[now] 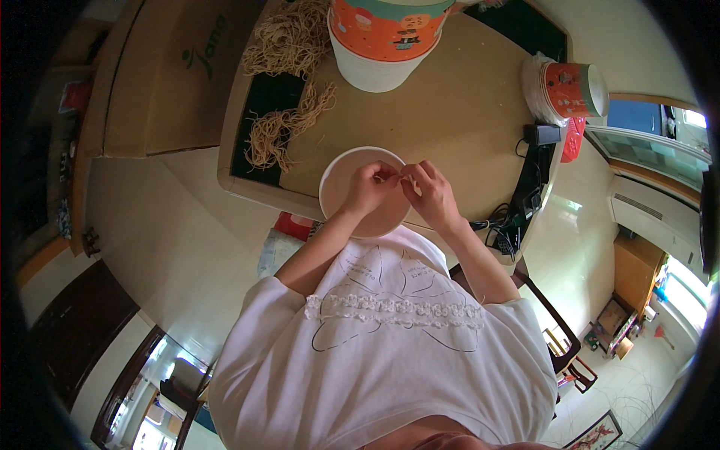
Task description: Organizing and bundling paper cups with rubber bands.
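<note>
The left hand [370,189] and right hand [430,196] are meeting, fingers drawn together, pinching a pale piece [403,177] too small to identify. Beneath them, a round white tub [337,190] is facing upward near the worktop's [450,105] edge. Tan strings [276,136] are lying left of the hands; orange-patterned buckets [386,41] are standing beyond.

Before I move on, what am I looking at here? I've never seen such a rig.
There is no machine: a person works bare-handed. The one picture comes from a wide fisheye camera on the person's head, looking down, so straight edges bend. The left hand and right hand meet, pinching, over a pale round tub at the near edge of the table; whatever they pinch is too small to tell. On the table are beige strings at left, an orange-and-white bucket stack beyond, and wrapped orange tubs and black cables at right.
</note>
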Available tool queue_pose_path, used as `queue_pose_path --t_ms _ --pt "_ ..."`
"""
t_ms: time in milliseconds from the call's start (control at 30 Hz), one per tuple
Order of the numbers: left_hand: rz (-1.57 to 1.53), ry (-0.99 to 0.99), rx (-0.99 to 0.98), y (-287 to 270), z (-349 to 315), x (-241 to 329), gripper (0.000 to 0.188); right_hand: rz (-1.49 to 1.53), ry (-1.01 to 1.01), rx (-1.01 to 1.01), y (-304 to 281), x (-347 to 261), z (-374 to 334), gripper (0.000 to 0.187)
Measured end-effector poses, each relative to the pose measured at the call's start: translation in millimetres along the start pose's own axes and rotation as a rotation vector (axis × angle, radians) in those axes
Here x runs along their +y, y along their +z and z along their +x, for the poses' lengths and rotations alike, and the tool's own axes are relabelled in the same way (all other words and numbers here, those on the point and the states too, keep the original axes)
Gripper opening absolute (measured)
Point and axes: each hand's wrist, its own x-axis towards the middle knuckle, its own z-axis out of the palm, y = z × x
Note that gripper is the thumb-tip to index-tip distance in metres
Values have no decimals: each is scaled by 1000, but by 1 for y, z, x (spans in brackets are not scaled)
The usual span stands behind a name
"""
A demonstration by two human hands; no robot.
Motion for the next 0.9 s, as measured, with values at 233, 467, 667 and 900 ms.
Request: queue_pose_path --t_ms 233,467,667,900 --pt "-98 14 30 1 0 -9 12 212 85 100 3 8 -2 17" --pt "-83 6 34 2 -1 -10 12 378 227 33 2 13 0 19" --pt "119 -29 34 -4 -1 -14 17 286 194 14 6 14 -1 26" --pt "-17 -32 30 -3 -6 -2 19 103 48 61 -1 -2 4 21"
